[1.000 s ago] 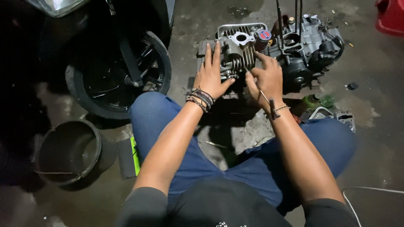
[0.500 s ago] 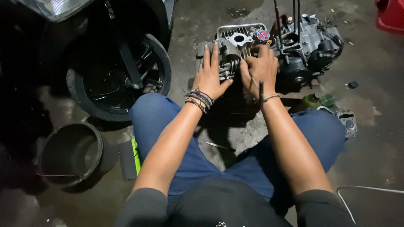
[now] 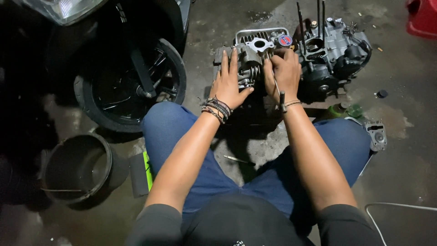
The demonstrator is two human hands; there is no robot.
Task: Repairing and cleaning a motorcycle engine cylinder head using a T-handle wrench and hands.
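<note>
left hand (image 3: 231,84) flat, right hand (image 3: 283,73) curled

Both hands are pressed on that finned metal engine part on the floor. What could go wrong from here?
The left hand and right hand press on the grey finned metal cylinder head; fingers could slip against its fins. The thin metal tool under the right wrist may jab it. The dim concrete floor could swallow small parts.
</note>
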